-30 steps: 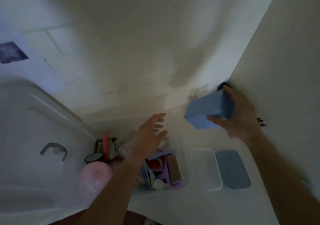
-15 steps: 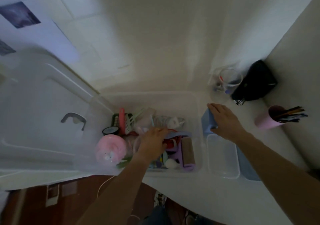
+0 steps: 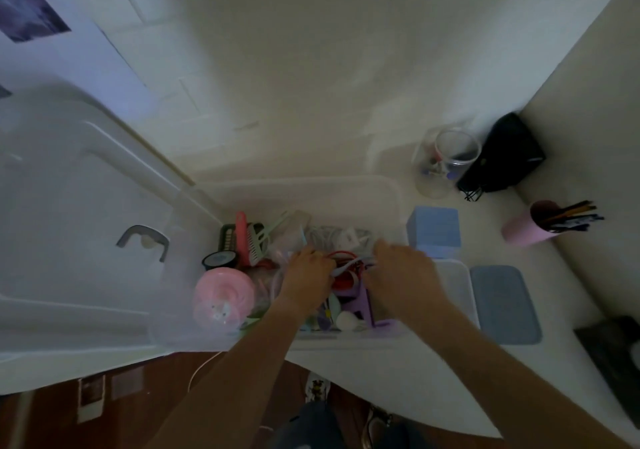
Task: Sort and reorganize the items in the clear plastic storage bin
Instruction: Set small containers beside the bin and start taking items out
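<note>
The clear plastic storage bin (image 3: pixel 311 182) stands open on the white counter, crammed with small items. At its left end lie a pink round case (image 3: pixel 223 296) and several combs (image 3: pixel 247 241). White cables with a charger (image 3: pixel 346 237) sit at the back, a purple piece (image 3: pixel 360 305) at the front. Both hands reach down into the middle of the bin. My left hand (image 3: pixel 304 274) and my right hand (image 3: pixel 403 270) each grip an end of a pale grey-blue band (image 3: pixel 346 267) stretched above a red item (image 3: pixel 343 277). The fingertips are blurred and partly hidden.
The bin's lid (image 3: pixel 86 227) leans at the left. Right of the bin stand a blue box (image 3: pixel 434 229), a small clear container (image 3: pixel 455 286) and its blue lid (image 3: pixel 504 305). Behind them are a glass jar (image 3: pixel 450 161), a black holder (image 3: pixel 504 161) and a pink pencil cup (image 3: pixel 530 227).
My right hand set the blue box down beside the bin, let go and moved left into the bin. My left hand dropped into the bin's contents. The view tilted downward.
</note>
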`<state>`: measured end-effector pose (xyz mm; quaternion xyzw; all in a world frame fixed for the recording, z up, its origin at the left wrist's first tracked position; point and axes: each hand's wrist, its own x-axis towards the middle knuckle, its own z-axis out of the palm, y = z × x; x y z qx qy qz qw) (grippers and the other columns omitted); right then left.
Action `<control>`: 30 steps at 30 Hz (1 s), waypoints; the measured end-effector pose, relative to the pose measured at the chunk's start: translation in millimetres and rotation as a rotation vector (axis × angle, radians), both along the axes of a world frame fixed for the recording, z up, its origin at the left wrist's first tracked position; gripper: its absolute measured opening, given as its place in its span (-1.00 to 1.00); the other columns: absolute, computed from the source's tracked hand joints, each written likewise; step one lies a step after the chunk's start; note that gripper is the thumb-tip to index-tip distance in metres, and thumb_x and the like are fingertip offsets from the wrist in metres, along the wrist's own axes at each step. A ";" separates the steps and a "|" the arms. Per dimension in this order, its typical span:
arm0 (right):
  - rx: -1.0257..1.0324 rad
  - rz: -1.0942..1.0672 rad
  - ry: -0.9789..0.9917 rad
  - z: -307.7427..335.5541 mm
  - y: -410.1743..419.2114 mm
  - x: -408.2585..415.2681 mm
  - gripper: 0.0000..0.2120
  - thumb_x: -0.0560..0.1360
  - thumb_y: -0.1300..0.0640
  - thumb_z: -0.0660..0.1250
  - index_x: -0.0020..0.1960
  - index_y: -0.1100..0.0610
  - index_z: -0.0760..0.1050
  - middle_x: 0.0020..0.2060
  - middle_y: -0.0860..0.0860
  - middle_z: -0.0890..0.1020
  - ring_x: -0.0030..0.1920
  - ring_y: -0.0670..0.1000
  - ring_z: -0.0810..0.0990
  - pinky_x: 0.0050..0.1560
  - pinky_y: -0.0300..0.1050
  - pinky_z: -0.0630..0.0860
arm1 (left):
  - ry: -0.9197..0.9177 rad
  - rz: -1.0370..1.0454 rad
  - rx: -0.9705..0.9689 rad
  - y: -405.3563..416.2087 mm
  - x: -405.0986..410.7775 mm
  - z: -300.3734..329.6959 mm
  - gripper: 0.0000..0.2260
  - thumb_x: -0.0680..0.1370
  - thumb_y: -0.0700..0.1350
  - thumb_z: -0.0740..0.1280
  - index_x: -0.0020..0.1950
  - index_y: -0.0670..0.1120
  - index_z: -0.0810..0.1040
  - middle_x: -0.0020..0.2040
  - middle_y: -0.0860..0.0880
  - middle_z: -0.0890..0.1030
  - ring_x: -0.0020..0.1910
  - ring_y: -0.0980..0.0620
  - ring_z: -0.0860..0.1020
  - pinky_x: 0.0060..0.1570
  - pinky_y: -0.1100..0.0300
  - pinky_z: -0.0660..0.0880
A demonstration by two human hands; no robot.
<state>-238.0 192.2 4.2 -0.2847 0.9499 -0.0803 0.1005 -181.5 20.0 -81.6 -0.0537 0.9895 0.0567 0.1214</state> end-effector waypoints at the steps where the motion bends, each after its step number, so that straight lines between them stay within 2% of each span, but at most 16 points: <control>1: 0.148 0.023 -0.042 -8.7 -9.5 9.6 -0.67 0.48 -0.06 0.38 0.09 0.15 0.48 -0.02 0.09 0.63 -0.02 0.12 0.60 -0.09 -0.07 0.47 | 0.032 0.006 0.012 -2.4 1.2 0.1 -0.83 0.54 -0.06 0.32 0.06 -0.03 0.65 0.00 -0.06 0.65 0.14 -0.09 0.51 0.11 0.03 0.41; 4: 0.362 0.017 -0.019 -50.2 -25.1 26.0 -0.30 0.38 -0.19 0.47 0.29 0.28 0.38 0.04 0.13 0.60 0.04 0.13 0.55 -0.10 -0.06 0.42 | 0.081 0.011 0.036 -9.5 5.7 3.1 -0.86 0.52 -0.07 0.34 0.01 -0.01 0.65 -0.07 -0.06 0.67 0.05 -0.10 0.56 0.06 0.03 0.45; 6: 0.412 -0.029 0.000 -65.0 -29.5 30.2 -0.21 0.36 -0.21 0.49 0.31 0.30 0.32 0.05 0.15 0.59 0.03 0.14 0.55 -0.09 -0.05 0.42 | 0.118 0.000 0.044 -13.3 9.3 5.1 -0.88 0.49 -0.07 0.37 -0.02 -0.03 0.66 -0.11 -0.07 0.68 0.00 -0.13 0.58 0.04 0.04 0.45; 8: 0.373 -0.070 0.026 -63.7 -31.1 31.9 -0.22 0.27 -0.23 0.55 0.23 0.25 0.37 0.00 0.13 0.59 -0.04 0.12 0.59 -0.14 -0.08 0.45 | 0.123 -0.018 0.047 -15.9 11.9 5.9 -0.85 0.49 -0.06 0.37 0.02 -0.02 0.66 -0.06 -0.06 0.69 0.04 -0.13 0.58 0.09 0.05 0.42; 10: 0.251 -0.092 0.046 -53.0 -30.4 33.8 -0.28 0.29 -0.08 0.58 0.25 0.21 0.32 0.01 0.11 0.56 -0.10 0.10 0.63 -0.23 -0.10 0.48 | 0.113 -0.030 0.055 -16.7 15.2 7.9 -0.78 0.49 -0.04 0.36 0.12 0.00 0.64 0.00 -0.04 0.68 0.08 -0.11 0.56 0.17 0.06 0.38; 12: 0.066 -0.095 0.068 -36.8 -26.9 34.0 -0.28 0.24 0.11 0.57 0.25 0.17 0.25 -0.05 0.10 0.57 -0.22 0.12 0.64 -0.35 -0.09 0.49 | 0.166 -0.048 0.077 -16.0 19.8 11.3 -0.68 0.43 -0.06 0.41 0.19 -0.02 0.63 -0.02 -0.06 0.68 0.05 -0.13 0.58 0.22 0.04 0.40; 14: -0.156 -0.156 -0.045 -15.1 -19.4 31.4 -0.39 0.33 0.19 0.47 0.28 0.12 0.25 -0.08 0.06 0.60 -0.19 0.13 0.63 -0.29 -0.04 0.52 | 0.269 -0.039 0.155 -13.4 26.6 14.6 -0.56 0.37 -0.09 0.48 0.25 -0.06 0.61 -0.02 -0.09 0.68 0.00 -0.16 0.61 0.14 0.02 0.49; 15: -0.272 -0.204 -0.128 -5.2 -12.9 28.5 -0.44 0.36 0.21 0.44 0.28 0.10 0.28 -0.11 0.04 0.60 -0.17 0.12 0.62 -0.26 -0.05 0.52 | 0.317 -0.025 0.245 -10.0 29.4 19.3 -0.54 0.40 -0.08 0.50 0.29 -0.06 0.58 0.04 -0.10 0.67 0.04 -0.16 0.60 0.10 0.03 0.51; 17: -0.459 -0.317 -0.210 14.2 6.1 22.2 -0.47 0.36 0.19 0.49 0.25 0.06 0.35 -0.15 -0.01 0.61 -0.18 0.05 0.61 -0.26 -0.13 0.51 | 0.349 0.005 0.477 -1.8 30.0 35.5 -0.59 0.55 -0.03 0.42 0.39 -0.01 0.52 0.21 -0.06 0.62 0.16 -0.07 0.55 0.11 0.13 0.46; 19: -0.629 -0.441 -0.249 30.7 28.4 18.0 -0.44 0.32 0.13 0.59 0.23 0.01 0.42 -0.13 -0.09 0.62 -0.17 -0.03 0.62 -0.21 -0.16 0.53 | 0.286 0.015 0.689 7.2 25.5 52.1 -0.65 0.64 -0.01 0.31 0.42 0.01 0.50 0.30 0.00 0.59 0.23 0.03 0.52 0.16 0.20 0.43; 21: -0.834 -0.542 -0.292 39.8 54.1 15.5 -0.45 0.29 0.11 0.63 0.21 -0.02 0.49 -0.08 -0.06 0.68 -0.13 -0.03 0.68 -0.15 -0.07 0.61 | 0.266 0.019 0.882 20.2 20.6 68.3 -0.70 0.63 -0.02 0.32 0.36 -0.01 0.55 0.24 0.05 0.62 0.19 0.12 0.56 0.19 0.18 0.50; 23: -1.005 -0.644 -0.329 42.6 83.3 15.9 -0.52 0.32 0.14 0.62 0.19 0.03 0.55 -0.07 0.04 0.71 -0.12 0.02 0.70 -0.14 -0.06 0.64 | 0.298 0.072 0.999 41.3 17.5 80.1 -0.75 0.60 -0.01 0.37 0.28 0.02 0.58 0.12 0.11 0.66 0.08 0.20 0.60 0.10 0.20 0.54; 25: -1.115 -0.757 -0.359 39.4 117.0 17.8 -0.54 0.34 0.11 0.60 0.19 0.09 0.58 -0.07 0.09 0.71 -0.15 0.00 0.68 -0.17 -0.16 0.61 | 0.318 0.134 1.053 74.9 16.3 84.6 -0.77 0.58 -0.02 0.40 0.22 0.03 0.58 -0.03 0.15 0.66 -0.06 0.19 0.63 -0.02 0.24 0.54; 27: -1.194 -0.921 -0.388 27.4 152.5 20.1 -0.48 0.29 -0.01 0.61 0.19 0.10 0.59 -0.03 0.15 0.70 -0.11 0.07 0.67 -0.04 -0.02 0.62 | 0.255 0.171 1.180 117.9 19.5 81.6 -0.80 0.58 -0.09 0.37 0.21 0.00 0.57 -0.10 0.08 0.65 -0.23 0.12 0.65 -0.16 0.18 0.59; 28: -1.221 -0.989 -0.415 20.4 170.3 23.4 -0.48 0.30 -0.04 0.59 0.18 0.12 0.59 0.01 0.19 0.68 -0.07 0.12 0.65 0.06 0.10 0.59 | 0.184 0.180 1.238 140.2 24.3 78.6 -0.78 0.59 -0.13 0.34 0.24 -0.01 0.55 -0.06 0.03 0.65 -0.24 0.07 0.67 -0.16 0.11 0.62; 30: -1.243 -1.079 -0.479 3.5 202.0 35.9 -0.58 0.40 0.00 0.51 0.18 0.17 0.58 0.05 0.21 0.65 -0.01 0.16 0.61 0.14 0.19 0.53 | 0.041 0.188 1.279 179.2 37.8 65.1 -0.71 0.59 -0.13 0.30 0.31 -0.01 0.49 0.07 -0.01 0.61 -0.10 -0.03 0.68 -0.03 -0.01 0.63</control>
